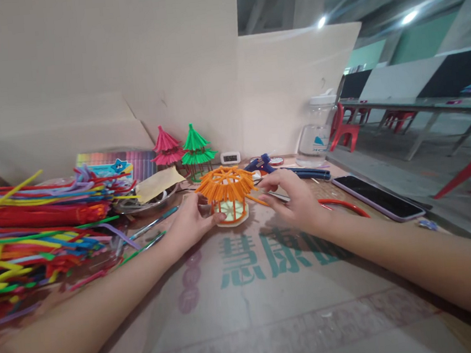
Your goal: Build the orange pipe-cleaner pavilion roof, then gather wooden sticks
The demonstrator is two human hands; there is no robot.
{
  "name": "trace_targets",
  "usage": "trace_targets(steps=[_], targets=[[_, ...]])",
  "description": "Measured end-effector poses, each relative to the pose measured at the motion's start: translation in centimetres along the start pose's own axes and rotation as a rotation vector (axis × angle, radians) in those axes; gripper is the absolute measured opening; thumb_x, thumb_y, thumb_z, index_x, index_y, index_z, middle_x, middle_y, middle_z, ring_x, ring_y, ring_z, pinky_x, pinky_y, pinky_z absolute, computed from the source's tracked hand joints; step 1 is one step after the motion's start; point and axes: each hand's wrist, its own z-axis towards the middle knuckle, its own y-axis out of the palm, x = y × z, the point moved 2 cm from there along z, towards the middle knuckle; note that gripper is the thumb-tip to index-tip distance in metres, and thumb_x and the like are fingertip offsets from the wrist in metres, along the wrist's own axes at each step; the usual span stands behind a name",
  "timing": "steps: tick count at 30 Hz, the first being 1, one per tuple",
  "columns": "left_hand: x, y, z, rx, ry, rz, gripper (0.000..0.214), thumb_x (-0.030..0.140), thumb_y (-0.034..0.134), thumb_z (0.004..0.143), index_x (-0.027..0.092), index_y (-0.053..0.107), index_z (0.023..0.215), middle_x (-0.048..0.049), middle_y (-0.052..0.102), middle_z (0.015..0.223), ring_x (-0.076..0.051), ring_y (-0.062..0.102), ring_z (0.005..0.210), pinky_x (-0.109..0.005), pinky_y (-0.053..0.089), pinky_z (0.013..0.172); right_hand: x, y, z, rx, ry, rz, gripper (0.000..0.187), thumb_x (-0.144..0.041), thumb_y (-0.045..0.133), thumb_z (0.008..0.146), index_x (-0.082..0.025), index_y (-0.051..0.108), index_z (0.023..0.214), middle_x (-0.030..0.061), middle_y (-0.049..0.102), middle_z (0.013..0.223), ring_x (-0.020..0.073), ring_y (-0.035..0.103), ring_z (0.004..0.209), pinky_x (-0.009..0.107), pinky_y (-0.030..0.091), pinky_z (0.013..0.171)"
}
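Note:
A small pavilion (pixel 227 187) of orange pipe cleaners stands upright on the cardboard-covered table. Its flared roof has an open ring at the top, and thin posts join it to a pale base (pixel 235 220). My left hand (pixel 192 219) grips the pavilion at its left side, thumb at the base and fingers by the roof edge. At the roof's right edge, my right hand (pixel 295 197) pinches an orange pipe cleaner (pixel 257 199). Its fingertips are partly hidden. Farther back stand a pink pavilion (pixel 166 145) and a green pavilion (pixel 194 147).
Many coloured pipe cleaners (pixel 35 218) are heaped on the left, near a metal bowl (pixel 150 201). Behind are a small digital clock (pixel 230 158), a blue glue gun (pixel 263 163) and a clear bottle (pixel 316 130). A phone (pixel 377 196) lies on the right, near a red pipe cleaner (pixel 348 203).

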Motion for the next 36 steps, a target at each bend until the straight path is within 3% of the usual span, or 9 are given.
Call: trace_targets(steps=[6,11,15,21,27,32,36], targets=[[0.8,0.3,-0.1,-0.131,0.002,-0.129,0.064,0.052,0.077,0.079,0.022,0.053,0.131,-0.0134,0.071,0.134,-0.033,0.07,0.125,-0.05,0.058,0.106,-0.5,0.1,0.1,-0.034,-0.06,-0.063,0.006,-0.026,0.066,0.102,-0.024,0.066,0.108,0.0069,0.078,0.096,0.0239,0.072,0.088,0.04,0.054,0.08],[1.9,0.1,-0.5,-0.107,0.024,-0.054,0.054,0.05,0.075,0.081,0.022,0.06,0.125,-0.0094,0.076,0.123,-0.032,0.074,0.111,-0.044,0.062,0.092,-1.5,-0.1,0.4,-0.037,-0.183,-0.091,0.006,-0.022,0.068,0.102,-0.024,0.067,0.108,0.0066,0.079,0.096,0.023,0.072,0.089,0.039,0.053,0.08],[2.4,-0.1,-0.7,-0.056,0.068,0.137,0.049,0.05,0.075,0.081,0.023,0.065,0.12,-0.0092,0.077,0.116,-0.032,0.074,0.099,-0.043,0.061,0.083,-1.6,0.0,0.4,-0.061,-0.182,-0.096,0.005,-0.024,0.067,0.103,-0.024,0.07,0.107,0.0059,0.079,0.095,0.0227,0.071,0.088,0.039,0.053,0.081],[2.1,-0.1,-0.7,-0.004,0.078,0.289,0.038,0.051,0.077,0.079,0.023,0.066,0.103,-0.0081,0.075,0.101,-0.032,0.073,0.091,-0.042,0.058,0.079,-1.3,-0.1,0.3,-0.084,-0.149,-0.117,0.007,-0.025,0.066,0.104,-0.024,0.072,0.101,0.0057,0.079,0.094,0.0226,0.071,0.088,0.04,0.053,0.081],[1.9,-0.1,-0.7,0.003,0.144,0.315,0.043,0.052,0.075,0.082,0.023,0.066,0.113,-0.0098,0.075,0.108,-0.035,0.072,0.1,-0.046,0.057,0.087,-1.6,-0.2,0.6,-0.061,-0.172,-0.094,0.013,-0.018,0.062,0.105,-0.023,0.072,0.099,0.0056,0.08,0.093,0.0214,0.071,0.088,0.038,0.053,0.081],[1.8,-0.2,-0.6,0.002,0.124,0.285,0.043,0.05,0.076,0.079,0.023,0.066,0.11,-0.0107,0.075,0.112,-0.036,0.071,0.104,-0.047,0.057,0.091,-1.4,-0.3,0.7,-0.044,-0.116,-0.037,0.014,-0.022,0.058,0.107,-0.022,0.069,0.098,0.006,0.078,0.092,0.0211,0.071,0.087,0.037,0.053,0.08],[2.0,-0.3,-0.5,-0.056,0.057,0.284,0.033,0.051,0.069,0.083,0.021,0.066,0.098,-0.0113,0.076,0.1,-0.035,0.073,0.095,-0.047,0.059,0.085,-0.8,-0.6,0.6,0.017,0.07,0.033,0.019,-0.031,0.05,0.111,-0.023,0.067,0.108,0.0067,0.076,0.096,0.0215,0.069,0.086,0.038,0.054,0.078]])
